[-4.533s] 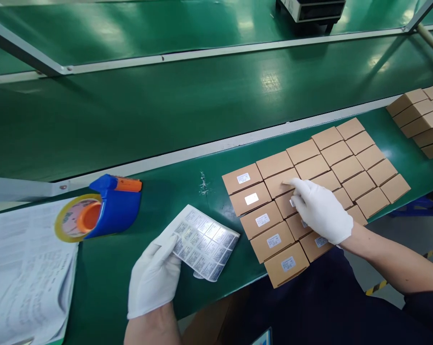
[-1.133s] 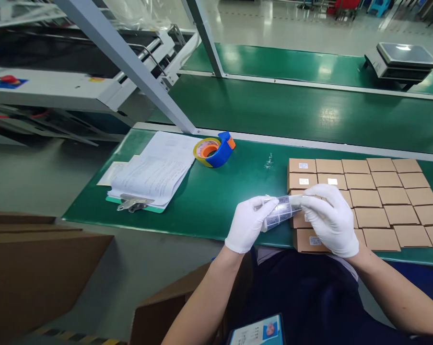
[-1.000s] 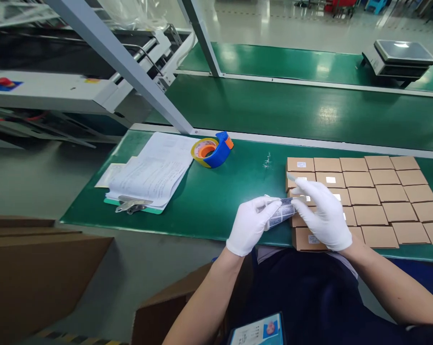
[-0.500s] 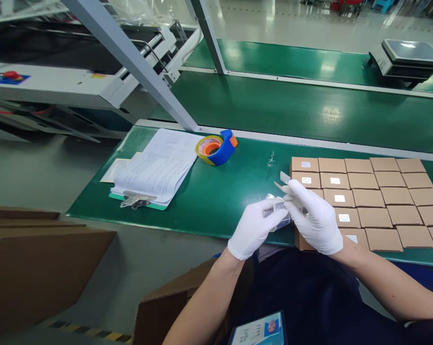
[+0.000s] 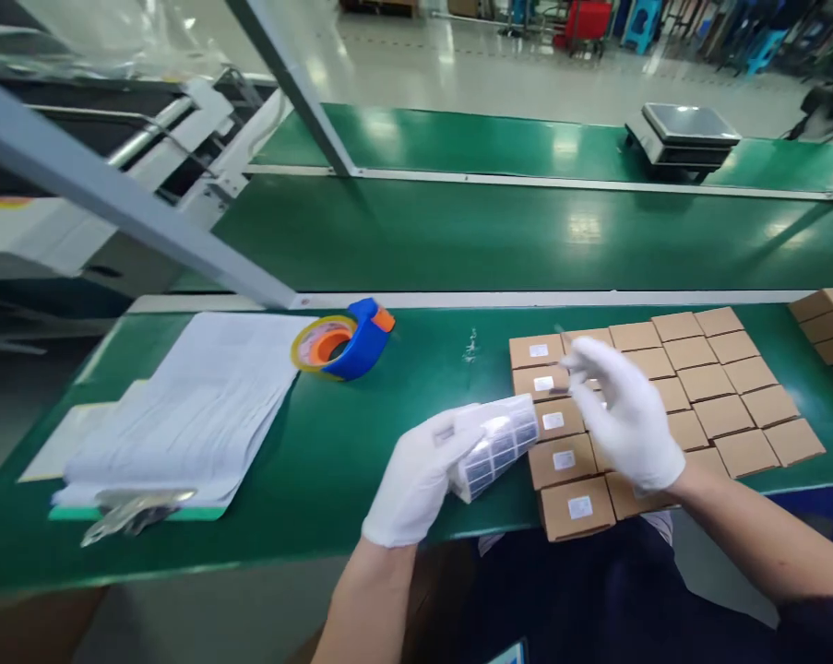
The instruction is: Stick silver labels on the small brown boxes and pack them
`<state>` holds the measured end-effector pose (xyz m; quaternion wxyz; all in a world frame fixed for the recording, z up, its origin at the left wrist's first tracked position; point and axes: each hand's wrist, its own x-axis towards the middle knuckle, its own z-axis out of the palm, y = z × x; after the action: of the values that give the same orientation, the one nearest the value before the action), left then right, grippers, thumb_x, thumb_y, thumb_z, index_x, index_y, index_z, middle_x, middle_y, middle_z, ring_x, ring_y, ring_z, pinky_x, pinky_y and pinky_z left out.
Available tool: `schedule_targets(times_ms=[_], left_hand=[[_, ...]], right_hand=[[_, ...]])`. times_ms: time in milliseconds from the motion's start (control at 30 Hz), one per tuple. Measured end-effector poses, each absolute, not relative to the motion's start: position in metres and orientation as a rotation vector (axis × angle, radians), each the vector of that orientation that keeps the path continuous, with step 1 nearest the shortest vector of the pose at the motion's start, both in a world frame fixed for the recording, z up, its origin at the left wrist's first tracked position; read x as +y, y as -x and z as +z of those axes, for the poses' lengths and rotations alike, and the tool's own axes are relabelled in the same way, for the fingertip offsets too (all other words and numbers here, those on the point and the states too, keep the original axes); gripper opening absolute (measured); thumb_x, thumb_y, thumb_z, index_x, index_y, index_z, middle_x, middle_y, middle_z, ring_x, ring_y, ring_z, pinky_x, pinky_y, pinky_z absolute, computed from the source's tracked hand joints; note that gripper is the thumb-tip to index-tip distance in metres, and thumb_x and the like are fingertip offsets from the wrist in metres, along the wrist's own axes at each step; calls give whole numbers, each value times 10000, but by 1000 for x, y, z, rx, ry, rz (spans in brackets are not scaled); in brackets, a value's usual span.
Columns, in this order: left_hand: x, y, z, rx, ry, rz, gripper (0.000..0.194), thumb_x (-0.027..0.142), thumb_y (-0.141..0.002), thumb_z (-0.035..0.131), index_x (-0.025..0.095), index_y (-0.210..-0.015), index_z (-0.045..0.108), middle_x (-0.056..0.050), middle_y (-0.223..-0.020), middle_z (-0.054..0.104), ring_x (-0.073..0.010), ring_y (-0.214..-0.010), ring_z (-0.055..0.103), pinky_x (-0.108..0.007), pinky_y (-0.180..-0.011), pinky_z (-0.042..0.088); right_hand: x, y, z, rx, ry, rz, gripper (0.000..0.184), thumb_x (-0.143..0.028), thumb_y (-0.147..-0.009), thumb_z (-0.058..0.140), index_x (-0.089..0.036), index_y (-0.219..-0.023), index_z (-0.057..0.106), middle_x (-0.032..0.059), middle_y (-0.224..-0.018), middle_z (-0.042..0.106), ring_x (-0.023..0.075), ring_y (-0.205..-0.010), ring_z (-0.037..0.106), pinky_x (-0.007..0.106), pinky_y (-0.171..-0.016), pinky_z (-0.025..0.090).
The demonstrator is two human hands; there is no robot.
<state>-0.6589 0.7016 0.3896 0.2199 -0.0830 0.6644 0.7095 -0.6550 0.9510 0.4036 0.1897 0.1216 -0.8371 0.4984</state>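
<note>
My left hand (image 5: pixel 422 470), in a white glove, grips a roll of labels (image 5: pixel 499 447) with small whitish rectangles in rows. My right hand (image 5: pixel 620 415), gloved too, is over the brown cardboard boxes (image 5: pixel 710 383), apart from the roll. Its fingers are pinched on a thin pointed tool (image 5: pixel 560 390), blurred and mostly hidden. A small pale piece shows faintly by the fingertips, perhaps a label. The boxes stand in close rows. Those in the left column carry white labels (image 5: pixel 580 507); the right hand hides part of the columns beside it.
A blue tape dispenser (image 5: pixel 367 341) with yellow tape lies left of the hands, by a clipboard of papers (image 5: pixel 181 406). More boxes (image 5: pixel 831 327) are stacked at the right edge. Behind the table run a green belt (image 5: pixel 458 231), grey posts and a scale (image 5: pixel 685 138).
My hands have moved apart: the right one went right over the boxes, and the left shows more of the label roll. The view has turned right, bringing more boxes in at the right edge.
</note>
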Motion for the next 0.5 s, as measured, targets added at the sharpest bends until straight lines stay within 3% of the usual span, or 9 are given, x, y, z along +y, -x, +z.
schedule_targets(times_ms=[200,367,500], left_hand=[[675,697,376,1986,681,1927,586,504,-650,919,155,-1103,791,-128,-1195,768,-369,-1166,691,-444,-989,596],[664,720,353,1995,1026,1811,524,396,-508,933,177,-964,796,-102,-1033,791,-389,-1092,711,-455,-875,640],[654,726,333,1969,1068,1782,459,367,-472,926,193,-874,790,-101,-937,788,-414,-1011,729,-486,-804,657]], right_hand=[[1032,714,401,-2494,187,1451,495,-214,-901,642,-219,-1393,589,104,-1231,739,161,-816,724,401,-864,656],[1033,734,382,-2576,191,1462,486,-192,-876,624,-215,-1361,617,87,-1182,757,153,-806,733,370,-833,669],[1025,737,368,-2610,222,1485,487,-166,-878,602,-217,-1363,613,73,-1156,763,161,-811,751,383,-843,670]])
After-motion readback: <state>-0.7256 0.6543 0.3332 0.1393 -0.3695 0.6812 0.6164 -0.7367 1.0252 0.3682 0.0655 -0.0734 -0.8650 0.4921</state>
